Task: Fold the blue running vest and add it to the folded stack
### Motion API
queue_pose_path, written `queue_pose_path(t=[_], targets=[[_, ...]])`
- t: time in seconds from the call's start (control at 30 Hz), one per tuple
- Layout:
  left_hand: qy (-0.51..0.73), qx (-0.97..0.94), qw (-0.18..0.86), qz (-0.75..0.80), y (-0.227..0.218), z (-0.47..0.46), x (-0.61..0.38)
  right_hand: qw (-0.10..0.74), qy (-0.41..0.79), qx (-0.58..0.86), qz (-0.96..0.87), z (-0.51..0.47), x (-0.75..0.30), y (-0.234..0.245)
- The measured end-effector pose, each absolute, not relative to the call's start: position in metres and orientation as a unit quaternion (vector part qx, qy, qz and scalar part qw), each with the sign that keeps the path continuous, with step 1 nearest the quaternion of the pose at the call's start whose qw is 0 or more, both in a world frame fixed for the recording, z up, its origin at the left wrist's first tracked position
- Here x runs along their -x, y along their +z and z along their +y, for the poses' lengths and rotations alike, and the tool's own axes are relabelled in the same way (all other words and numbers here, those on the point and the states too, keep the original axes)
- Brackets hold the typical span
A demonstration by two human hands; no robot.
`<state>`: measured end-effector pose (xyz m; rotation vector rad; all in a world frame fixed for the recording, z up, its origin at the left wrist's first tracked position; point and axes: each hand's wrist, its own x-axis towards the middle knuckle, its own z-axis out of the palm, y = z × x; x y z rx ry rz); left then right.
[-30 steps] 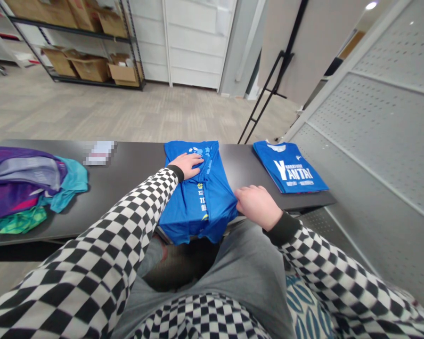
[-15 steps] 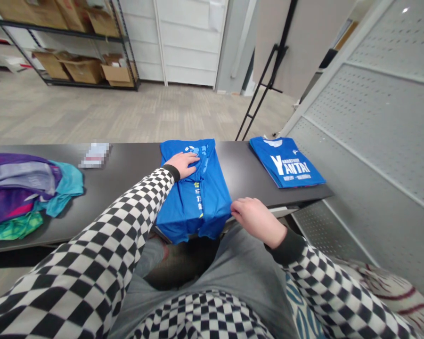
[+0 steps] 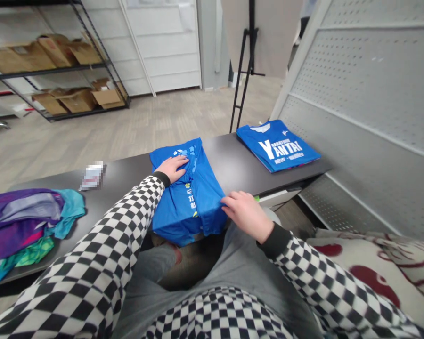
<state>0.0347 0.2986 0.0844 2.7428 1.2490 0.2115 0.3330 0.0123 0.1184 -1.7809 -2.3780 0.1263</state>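
Note:
A blue shirt [image 3: 189, 193], folded into a long strip, lies across the dark table [image 3: 233, 162] and hangs over its near edge. My left hand [image 3: 173, 168] lies flat on the far part of the shirt, fingers stretched out. My right hand [image 3: 245, 213] rests at the shirt's near right edge, fingers together and touching the cloth; whether it pinches the fabric is hidden.
A second, folded blue shirt with white lettering [image 3: 277, 149] lies at the table's right end. A heap of purple and teal garments [image 3: 24, 221] sits at the left. A small blurred card [image 3: 93, 175] lies on the table. Behind stand shelves with cardboard boxes [image 3: 74, 96] and a perforated panel [image 3: 367, 108].
The view has swung to the right and tilted. My right hand has slid a little leftward along the shirt's near edge; my left hand stays flat on the shirt.

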Motion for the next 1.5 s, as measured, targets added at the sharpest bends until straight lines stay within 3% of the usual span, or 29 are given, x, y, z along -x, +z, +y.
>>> queue_pose_path(t=[0.67,1.23,1.5], targets=[[0.062,-0.904,0.063,0.419,0.089,0.295,-0.037,0.014,0.004,0.474,-0.880,0.033,-0.343,0.133],[0.080,-0.899,0.088,0.421,0.087,0.293,-0.040,0.042,0.023,0.531,-0.846,0.033,-0.384,0.137],[0.030,-0.903,0.098,0.416,0.085,0.297,-0.043,0.136,0.055,0.494,-0.857,0.031,-0.362,0.115]])
